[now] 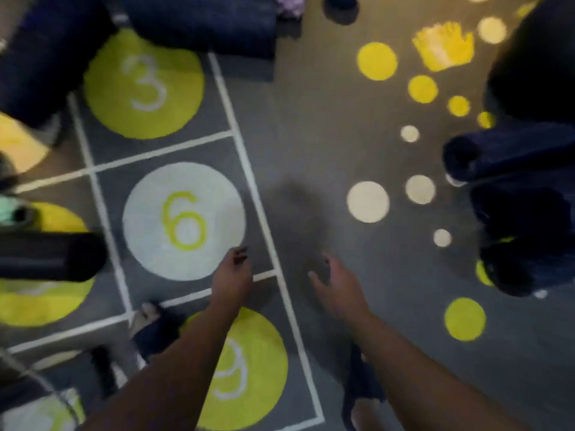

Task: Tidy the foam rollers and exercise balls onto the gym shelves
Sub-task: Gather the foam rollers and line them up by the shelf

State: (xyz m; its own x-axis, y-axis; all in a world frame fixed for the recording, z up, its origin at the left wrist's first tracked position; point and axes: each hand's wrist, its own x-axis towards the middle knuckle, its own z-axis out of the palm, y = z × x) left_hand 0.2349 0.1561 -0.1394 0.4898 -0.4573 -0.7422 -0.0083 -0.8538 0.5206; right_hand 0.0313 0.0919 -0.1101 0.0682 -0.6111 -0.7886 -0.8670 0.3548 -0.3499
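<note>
Below your head camera lies a grey floor mat (311, 144) printed with a white hopscotch grid and numbered circles. Your left hand (231, 276) reaches down over the lower edge of the white circle marked 6 (183, 220), its fingers (238, 253) loosely curled and spread, with nothing in them. Your right hand (337, 286) hangs just beside the grid's right line, over bare grey mat, its fingers (317, 275) half open and also empty. The two hands are near each other but apart, and neither touches the mat as far as the blur lets you tell.

Dark blue foam rollers lie round the mat's edges. One roller (205, 21) lies across the top edge, above the yellow circle marked 3 (143, 84), and another (40, 57) slants down the top left corner, overlapping that circle's left rim. A black roller (49, 256) lies at the left edge, pointing its round end toward the 6. At the right edge several dark rollers are stacked close together; the topmost (510, 154) shows its end toward the scattered white and yellow dots. Whether the dark mass in the top right corner is a ball or another roller you cannot tell.

Your left foot (149, 325) stands at the grid line beside the yellow circle marked 9 (245, 368), and your right foot (361, 393) shows near the bottom edge, partly behind your right forearm.
</note>
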